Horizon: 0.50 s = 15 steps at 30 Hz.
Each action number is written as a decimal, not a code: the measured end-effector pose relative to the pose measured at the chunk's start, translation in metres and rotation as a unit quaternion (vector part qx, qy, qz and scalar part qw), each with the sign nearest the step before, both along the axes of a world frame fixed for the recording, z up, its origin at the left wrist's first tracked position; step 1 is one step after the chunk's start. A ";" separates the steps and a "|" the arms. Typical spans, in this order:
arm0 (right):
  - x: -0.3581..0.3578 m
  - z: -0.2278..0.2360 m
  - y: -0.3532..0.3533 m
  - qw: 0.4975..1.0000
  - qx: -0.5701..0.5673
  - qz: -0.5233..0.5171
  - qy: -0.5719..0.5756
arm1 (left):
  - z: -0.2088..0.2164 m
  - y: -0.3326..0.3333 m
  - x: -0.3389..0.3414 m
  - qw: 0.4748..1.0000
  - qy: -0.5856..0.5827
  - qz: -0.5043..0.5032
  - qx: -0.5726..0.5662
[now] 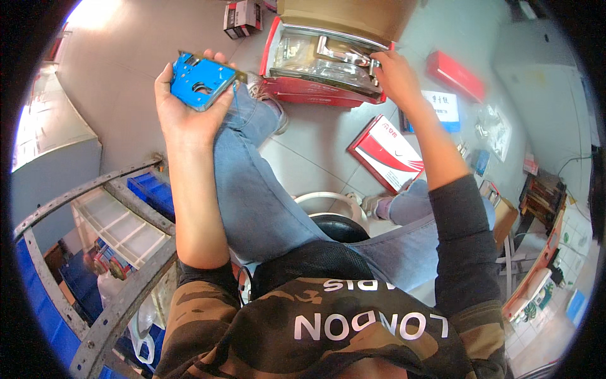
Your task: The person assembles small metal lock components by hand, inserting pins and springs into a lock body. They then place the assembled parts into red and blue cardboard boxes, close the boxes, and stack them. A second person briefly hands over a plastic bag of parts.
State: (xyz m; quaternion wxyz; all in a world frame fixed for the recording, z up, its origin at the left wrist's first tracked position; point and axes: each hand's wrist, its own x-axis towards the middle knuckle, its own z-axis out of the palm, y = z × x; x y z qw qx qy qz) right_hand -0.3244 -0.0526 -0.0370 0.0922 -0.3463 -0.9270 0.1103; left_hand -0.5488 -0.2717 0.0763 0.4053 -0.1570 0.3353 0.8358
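My left hand holds up a blue lock case, its fingers and thumb around the sides. The case is flat and boxy, with cut-outs in its face and a brass-coloured edge strip. Farther right, my right hand reaches into an open red box. Its fingers are closed at the right end of a shiny metal door handle; part of the grip is hidden. Clear plastic wrapping lies beside the handle in the box, and the brown cardboard lid stands raised behind.
A red-and-white box lies on the floor between my feet. A red box, a blue-and-white package and plastic bags are to the right. A small box sits at the back. A metal rack stands close at left.
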 end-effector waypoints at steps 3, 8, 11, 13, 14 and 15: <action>-0.020 -0.015 0.011 0.987 0.071 0.017 -0.143 | 0.003 0.002 0.002 1.000 0.013 -0.006 0.017; -0.024 -0.028 0.019 0.956 0.159 0.043 -0.243 | 0.004 0.006 0.002 1.000 0.010 -0.017 -0.007; -0.023 -0.033 0.024 0.951 0.191 0.074 -0.231 | 0.004 0.006 0.002 0.999 0.011 -0.034 -0.005; -0.024 -0.036 0.029 0.951 0.184 0.053 -0.244 | 0.004 0.006 0.003 0.999 0.014 -0.038 -0.002; -0.025 -0.037 0.031 0.951 0.183 0.045 -0.246 | 0.005 0.007 0.004 0.999 0.016 -0.037 -0.002; -0.026 -0.038 0.033 0.951 0.188 0.054 -0.240 | 0.006 0.007 0.005 0.999 0.020 -0.032 -0.008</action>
